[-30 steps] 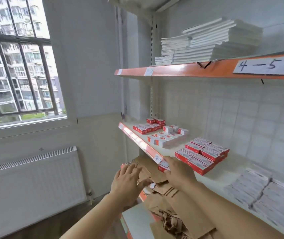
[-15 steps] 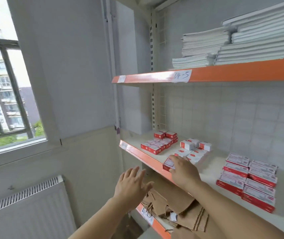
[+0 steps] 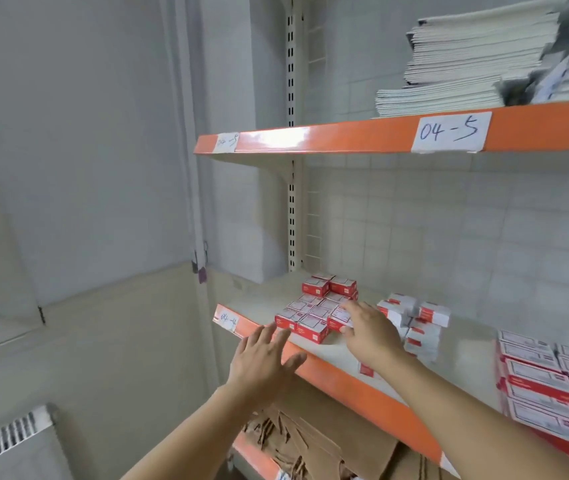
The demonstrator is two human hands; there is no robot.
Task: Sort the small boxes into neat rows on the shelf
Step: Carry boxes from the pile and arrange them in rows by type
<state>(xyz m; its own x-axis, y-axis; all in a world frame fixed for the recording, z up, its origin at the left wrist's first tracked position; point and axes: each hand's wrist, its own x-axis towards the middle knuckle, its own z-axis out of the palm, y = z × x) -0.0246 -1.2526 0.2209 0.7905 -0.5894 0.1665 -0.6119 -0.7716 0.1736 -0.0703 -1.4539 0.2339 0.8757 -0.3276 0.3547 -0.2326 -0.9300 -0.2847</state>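
On the middle shelf [image 3: 342,374], marked 04-4, a flat cluster of small red-and-white boxes [image 3: 305,315] lies near the left end, with two more boxes [image 3: 330,286] stacked behind it. My right hand [image 3: 369,336] pinches one small red-and-white box [image 3: 339,318] between finger and thumb, right against the cluster's right side. A loose pile of mostly white small boxes [image 3: 416,322] sits just behind that hand. My left hand [image 3: 264,362] hovers with fingers spread in front of the shelf's orange edge, holding nothing.
Larger red-and-white boxes [image 3: 546,386] are stacked at the right of the same shelf. The upper shelf [image 3: 345,136], marked 04-5, carries stacks of white booklets [image 3: 466,64]. Flattened cardboard [image 3: 314,441] lies below. A radiator [image 3: 6,441] stands at lower left.
My right hand carried the small box from the shelf's front edge back and left to the cluster of red boxes. My left hand rose to the shelf edge. The view moved closer.
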